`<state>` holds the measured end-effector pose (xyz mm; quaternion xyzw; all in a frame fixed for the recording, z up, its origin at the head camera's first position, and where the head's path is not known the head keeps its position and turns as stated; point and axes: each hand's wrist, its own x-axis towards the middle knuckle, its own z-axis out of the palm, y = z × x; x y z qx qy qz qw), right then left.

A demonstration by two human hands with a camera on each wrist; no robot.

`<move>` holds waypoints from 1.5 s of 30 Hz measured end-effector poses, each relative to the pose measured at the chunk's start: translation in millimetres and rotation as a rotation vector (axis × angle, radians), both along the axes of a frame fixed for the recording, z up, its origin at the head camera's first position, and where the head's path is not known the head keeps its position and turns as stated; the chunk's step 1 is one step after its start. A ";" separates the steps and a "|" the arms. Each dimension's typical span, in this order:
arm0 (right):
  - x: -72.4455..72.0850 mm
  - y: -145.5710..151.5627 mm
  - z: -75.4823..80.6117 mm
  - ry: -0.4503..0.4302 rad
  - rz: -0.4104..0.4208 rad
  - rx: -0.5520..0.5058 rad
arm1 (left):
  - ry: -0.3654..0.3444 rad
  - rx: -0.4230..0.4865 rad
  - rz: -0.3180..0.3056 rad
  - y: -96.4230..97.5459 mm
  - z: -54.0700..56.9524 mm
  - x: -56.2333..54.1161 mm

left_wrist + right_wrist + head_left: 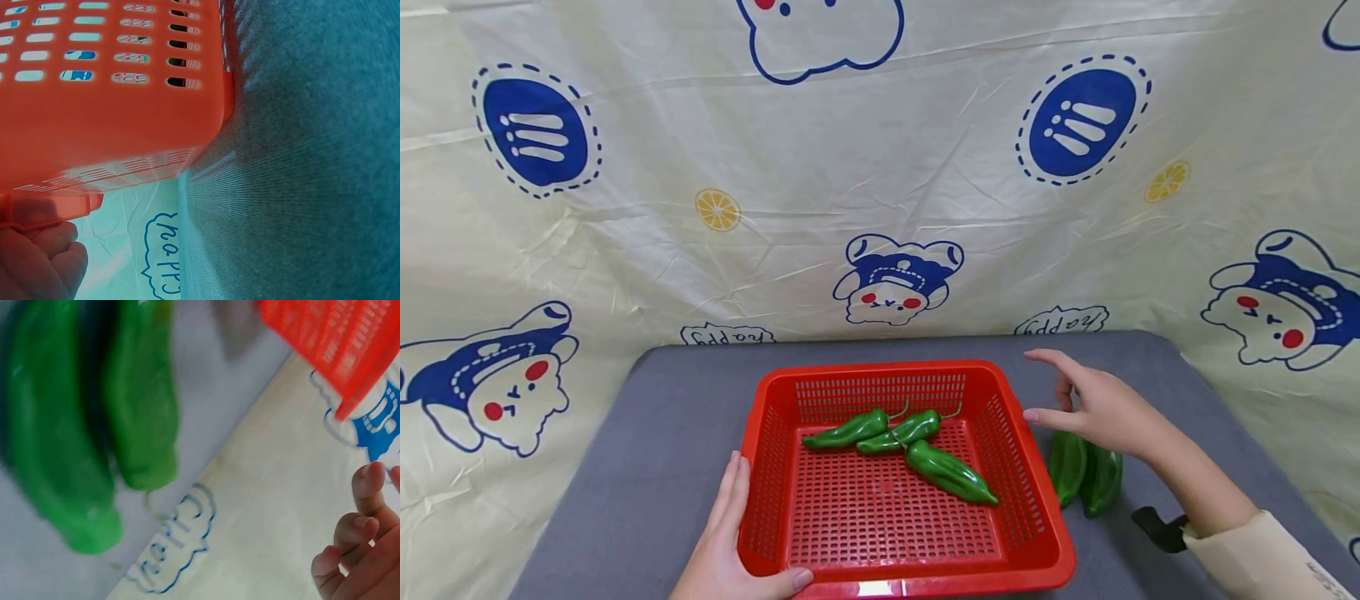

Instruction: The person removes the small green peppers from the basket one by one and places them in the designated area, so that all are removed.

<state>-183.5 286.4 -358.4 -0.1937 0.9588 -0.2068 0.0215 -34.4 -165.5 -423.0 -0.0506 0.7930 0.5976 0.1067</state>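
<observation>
Three green peppers (951, 472) inside a red basket (1045, 575), close together — two with stems to the right, the nearest one aslant. At the basket's near left corner, the left hand (722, 546) in a grip on the rim, thumb on top. By the right rim, the right hand (1097, 408), thumb and forefinger wide apart — contact unclear. Beside the basket, partly behind that hand, two more peppers (1101, 483) on the grey table (647, 467). Beyond, a pale printed cloth (805, 175).
</observation>
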 end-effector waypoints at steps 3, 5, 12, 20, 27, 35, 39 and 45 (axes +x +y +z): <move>0.9 -13.0 2.7 -0.007 0.054 -0.050 | 0.002 -0.018 -0.006 -0.1 0.3 -0.2; 1.4 -21.6 3.4 -0.019 0.088 -0.074 | 0.003 -0.018 -0.007 -0.1 0.6 -0.1; 1.9 -48.4 -0.3 -0.038 0.183 -0.083 | 0.010 -0.021 -0.007 0.1 1.8 -0.3; 1.6 -73.5 -12.2 -0.029 0.240 0.016 | 0.022 -0.019 -0.011 -0.2 0.5 -0.5; 3.2 -88.9 -20.3 -0.072 0.318 0.135 | -0.002 0.005 0.002 0.4 1.3 -0.4; 2.2 -98.2 -23.4 -0.171 0.356 0.253 | -0.006 0.005 -0.001 -0.3 1.0 -0.6; 1.9 -103.9 -23.8 -0.189 0.396 0.305 | 0.013 0.016 -0.008 -0.9 0.4 0.0; 3.0 -111.4 -28.3 -0.236 0.444 0.359 | 0.041 0.009 -0.017 -1.0 -0.6 0.0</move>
